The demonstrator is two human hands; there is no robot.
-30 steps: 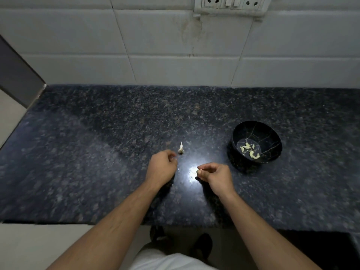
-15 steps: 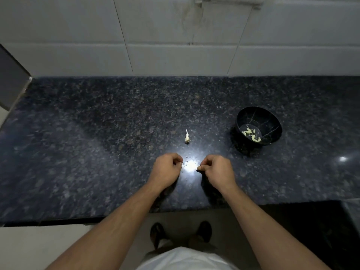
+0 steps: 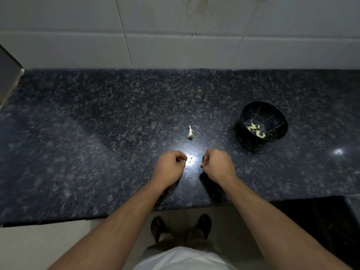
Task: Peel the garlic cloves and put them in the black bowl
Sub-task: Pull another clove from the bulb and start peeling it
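The black bowl [image 3: 272, 114] stands on the dark granite counter [image 3: 97, 133] at the right, with several peeled garlic cloves [image 3: 256, 129] in its bottom. A small garlic stem remnant [image 3: 190, 132] lies on the counter left of the bowl. My left hand [image 3: 170, 165] and my right hand [image 3: 218, 165] hover close together just in front of that remnant, both with curled fingers. My right thumb and fingers pinch together; a small garlic clove seems to sit between them, mostly hidden. I see nothing in my left hand. Tiny skin flakes [image 3: 191, 158] lie between the hands.
A white tiled wall [image 3: 175, 45] runs behind the counter. The counter's front edge [image 3: 78, 219] is close to my body, and the floor and my feet show below it. A grey panel [image 3: 7, 75] stands at the far left.
Both hands have drawn back toward me and away from the stem remnant. The view has tilted downward, and the bowl now appears farther to the right.
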